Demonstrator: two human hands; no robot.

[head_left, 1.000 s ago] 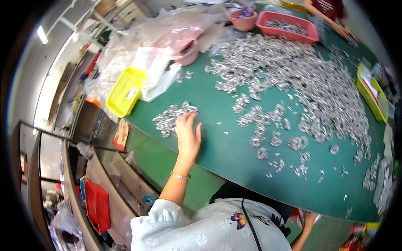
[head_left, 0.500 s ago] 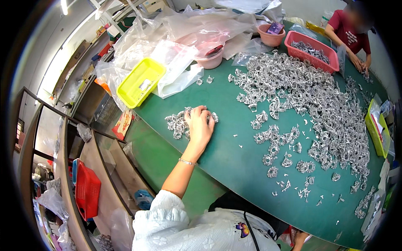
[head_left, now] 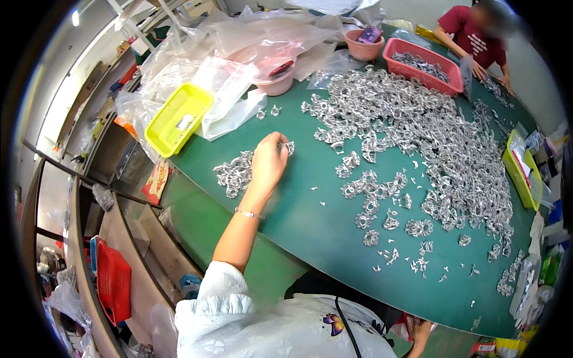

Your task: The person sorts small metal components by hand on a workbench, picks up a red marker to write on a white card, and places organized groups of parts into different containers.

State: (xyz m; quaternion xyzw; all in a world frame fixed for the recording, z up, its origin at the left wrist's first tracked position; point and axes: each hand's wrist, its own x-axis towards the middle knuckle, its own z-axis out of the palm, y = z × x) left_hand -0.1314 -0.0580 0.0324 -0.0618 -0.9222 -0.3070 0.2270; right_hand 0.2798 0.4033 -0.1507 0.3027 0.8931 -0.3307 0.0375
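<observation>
My left hand (head_left: 270, 162) is over the green table (head_left: 286, 221), its fingers curled in a grip. A silver openwork metal piece (head_left: 290, 147), ring-like in shape, shows at the fingertips. Beside the wrist lies a small heap of similar silver pieces (head_left: 234, 173). Two single pieces (head_left: 275, 111) rest farther back. Low at the right, below the table edge, is my right hand (head_left: 421, 332); its fingers are hidden, and a red and white item (head_left: 403, 327) is next to it.
A large heap of silver pieces (head_left: 418, 125) covers the table's right. Around it stand a pink basket (head_left: 427, 68), a yellow-green tray (head_left: 179, 119), pink bowls (head_left: 276, 83) and plastic bags (head_left: 221, 42). Across the table another person (head_left: 477, 42) handles pieces. Shelves with a red basket (head_left: 113, 280) stand left.
My left hand has lifted off the small heap's right side, with a silver piece now showing at the fingertips. The whole view has shifted slightly. The other person's hands have moved.
</observation>
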